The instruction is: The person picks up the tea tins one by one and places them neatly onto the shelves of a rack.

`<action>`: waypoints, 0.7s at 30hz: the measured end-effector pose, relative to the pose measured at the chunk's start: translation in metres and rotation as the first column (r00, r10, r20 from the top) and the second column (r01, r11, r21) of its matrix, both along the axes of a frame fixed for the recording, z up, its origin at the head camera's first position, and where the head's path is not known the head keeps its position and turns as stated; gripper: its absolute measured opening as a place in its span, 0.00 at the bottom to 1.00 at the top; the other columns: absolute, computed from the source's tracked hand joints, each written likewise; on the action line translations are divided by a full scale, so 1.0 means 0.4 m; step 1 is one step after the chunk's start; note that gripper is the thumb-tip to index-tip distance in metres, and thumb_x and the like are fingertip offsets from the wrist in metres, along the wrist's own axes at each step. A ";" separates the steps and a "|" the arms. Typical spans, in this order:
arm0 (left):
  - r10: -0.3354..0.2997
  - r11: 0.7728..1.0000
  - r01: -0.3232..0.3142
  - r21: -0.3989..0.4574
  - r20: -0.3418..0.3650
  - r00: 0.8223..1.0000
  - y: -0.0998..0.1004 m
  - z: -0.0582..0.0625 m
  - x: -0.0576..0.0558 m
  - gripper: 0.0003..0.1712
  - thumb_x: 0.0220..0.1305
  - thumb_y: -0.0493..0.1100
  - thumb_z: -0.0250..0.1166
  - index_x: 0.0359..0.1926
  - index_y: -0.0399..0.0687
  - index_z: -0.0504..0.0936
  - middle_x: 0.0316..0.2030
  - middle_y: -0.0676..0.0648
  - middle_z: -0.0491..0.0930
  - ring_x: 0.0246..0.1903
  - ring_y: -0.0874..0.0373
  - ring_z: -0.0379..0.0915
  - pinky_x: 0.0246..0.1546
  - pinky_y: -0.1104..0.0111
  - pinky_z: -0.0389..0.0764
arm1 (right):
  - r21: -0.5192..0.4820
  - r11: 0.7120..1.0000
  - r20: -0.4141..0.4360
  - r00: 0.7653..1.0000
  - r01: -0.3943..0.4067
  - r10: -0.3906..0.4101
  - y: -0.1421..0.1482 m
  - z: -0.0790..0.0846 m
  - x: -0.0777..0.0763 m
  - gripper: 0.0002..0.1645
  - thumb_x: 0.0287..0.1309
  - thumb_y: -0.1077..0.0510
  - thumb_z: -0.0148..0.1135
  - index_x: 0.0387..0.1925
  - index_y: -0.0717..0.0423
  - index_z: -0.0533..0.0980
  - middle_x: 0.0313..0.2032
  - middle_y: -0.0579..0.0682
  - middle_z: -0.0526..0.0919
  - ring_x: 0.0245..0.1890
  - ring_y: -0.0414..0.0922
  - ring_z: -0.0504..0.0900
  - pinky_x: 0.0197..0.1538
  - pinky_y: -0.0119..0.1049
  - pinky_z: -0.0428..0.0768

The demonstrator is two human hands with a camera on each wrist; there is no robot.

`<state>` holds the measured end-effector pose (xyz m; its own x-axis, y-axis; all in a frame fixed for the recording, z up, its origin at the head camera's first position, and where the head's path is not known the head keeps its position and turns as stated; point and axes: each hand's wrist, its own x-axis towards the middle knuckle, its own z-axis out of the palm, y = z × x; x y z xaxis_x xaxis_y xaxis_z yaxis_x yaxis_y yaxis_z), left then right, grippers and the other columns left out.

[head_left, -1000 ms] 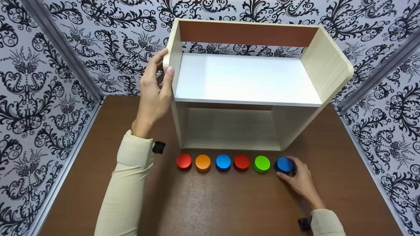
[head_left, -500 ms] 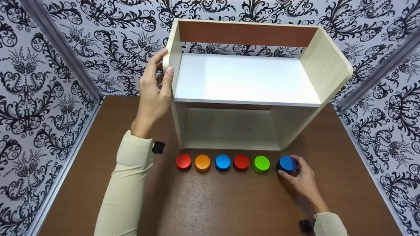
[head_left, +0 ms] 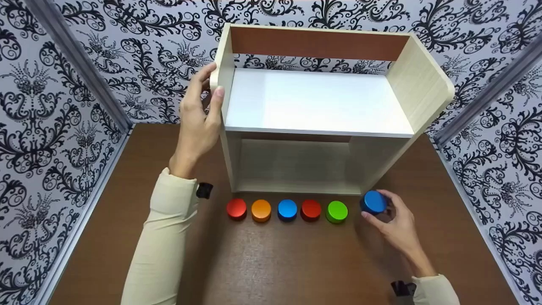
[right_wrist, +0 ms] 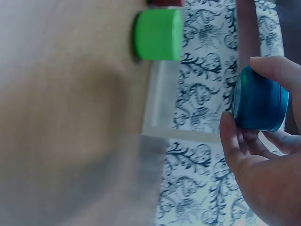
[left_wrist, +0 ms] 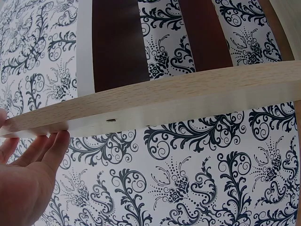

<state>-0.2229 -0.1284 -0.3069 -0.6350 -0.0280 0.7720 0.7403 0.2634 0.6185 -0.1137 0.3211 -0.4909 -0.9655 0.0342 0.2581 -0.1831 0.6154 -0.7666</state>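
A small two-tier wooden shelf unit (head_left: 322, 101) with a white middle shelf stands on the brown table. Its left side panel (left_wrist: 155, 101) is gripped near the front edge by my left hand (head_left: 199, 123), thumb on one face and fingers on the other. At the right, my right hand (head_left: 398, 224) holds a round blue container (head_left: 374, 202) between thumb and fingers. In the right wrist view the blue container (right_wrist: 261, 101) is raised off the table. Beside it in the head view is a green round container (head_left: 337, 212), standing on the table.
Left of the green one, red (head_left: 311, 210), blue (head_left: 287, 210), orange (head_left: 261, 210) and another red container (head_left: 236, 209) form a row before the shelf unit. Patterned walls (head_left: 63, 106) enclose the table (head_left: 275, 262) at the back and sides.
The right hand has lifted the blue container from the end of the row and moved it slightly right and toward the shelf unit. The left hand stays on the side panel.
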 end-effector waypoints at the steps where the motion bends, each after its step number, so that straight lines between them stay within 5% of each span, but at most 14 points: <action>1: 0.001 1.000 -0.001 0.000 0.001 1.000 0.000 0.000 -0.001 0.23 0.76 0.36 0.54 0.68 0.31 0.68 0.59 0.35 0.74 0.54 0.43 0.75 0.53 0.51 0.84 | 0.001 1.000 -0.004 1.000 0.001 -0.001 -0.004 0.007 0.000 0.43 0.49 0.63 0.80 0.66 0.63 0.70 0.59 0.62 0.77 0.56 0.56 0.78 0.54 0.10 0.69; 10: -0.001 1.000 0.001 -0.006 -0.002 1.000 -0.001 0.000 0.002 0.24 0.77 0.36 0.54 0.68 0.31 0.67 0.60 0.35 0.74 0.54 0.44 0.75 0.52 0.52 0.84 | -0.031 0.999 -0.038 0.999 -0.012 0.011 -0.045 0.081 0.004 0.43 0.47 0.69 0.79 0.65 0.65 0.70 0.57 0.62 0.77 0.48 0.28 0.74 0.53 0.12 0.72; 21: 0.009 1.000 -0.009 -0.018 -0.010 1.000 0.000 0.002 0.002 0.24 0.77 0.37 0.54 0.69 0.30 0.67 0.60 0.33 0.73 0.55 0.46 0.75 0.53 0.56 0.84 | -0.134 0.983 -0.054 0.992 -0.124 0.118 -0.093 0.182 0.011 0.41 0.49 0.67 0.79 0.65 0.60 0.72 0.59 0.57 0.77 0.53 0.37 0.77 0.59 0.17 0.73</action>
